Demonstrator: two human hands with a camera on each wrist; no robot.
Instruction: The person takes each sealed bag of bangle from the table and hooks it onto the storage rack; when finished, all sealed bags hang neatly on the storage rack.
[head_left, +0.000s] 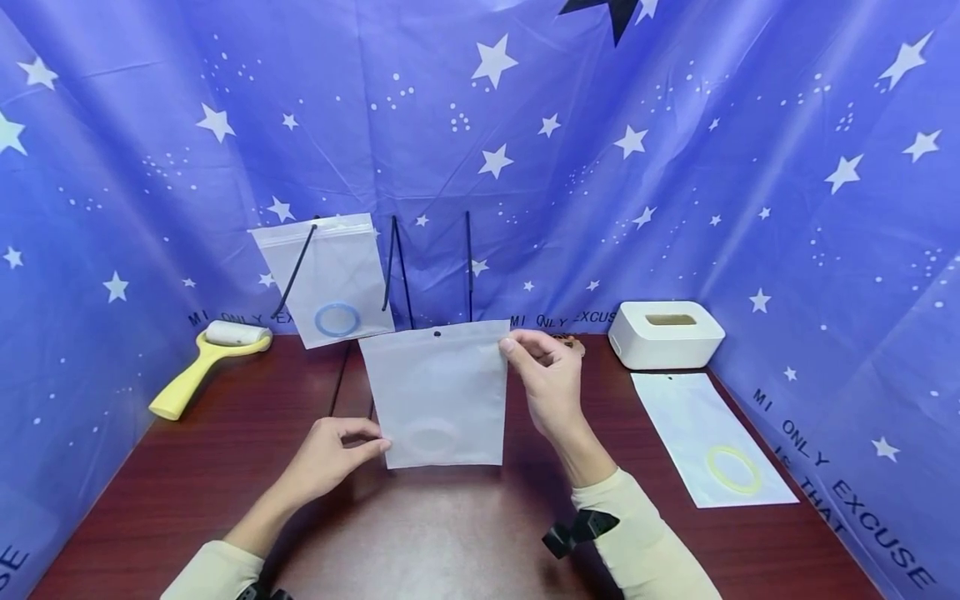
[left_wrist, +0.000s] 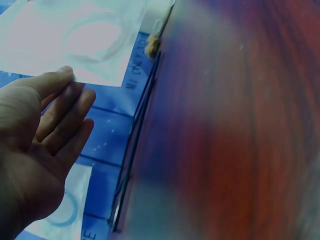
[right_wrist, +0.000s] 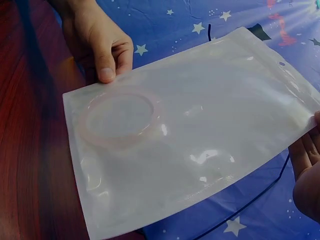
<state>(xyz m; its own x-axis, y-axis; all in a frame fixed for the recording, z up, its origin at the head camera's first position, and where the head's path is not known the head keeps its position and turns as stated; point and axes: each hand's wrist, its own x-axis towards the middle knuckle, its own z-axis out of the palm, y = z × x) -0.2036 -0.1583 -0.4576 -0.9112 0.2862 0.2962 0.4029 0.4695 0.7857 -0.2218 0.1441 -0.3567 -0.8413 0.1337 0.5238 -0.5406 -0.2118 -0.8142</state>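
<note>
Between both hands a white translucent pouch (head_left: 442,387) is held up, its punched hole at the top edge. A pale pink ring (right_wrist: 155,115) shows faintly inside, near the pouch's bottom. My left hand (head_left: 333,458) pinches the lower left edge between thumb and fingers. At the upper right corner, my right hand (head_left: 553,379) grips the pouch with thumb and index finger. Behind and to the left, a similar pouch (head_left: 322,267) with a blue ring (head_left: 337,332) hangs on a black rod.
More black rods (head_left: 469,267) stand behind the held pouch. To the right, a pouch (head_left: 678,425) with a yellow ring (head_left: 712,467) lies on the table, before a white tissue box (head_left: 663,346). A yellow-handled lint roller (head_left: 197,367) lies at left. Starry blue cloth (head_left: 555,192) surrounds the table.
</note>
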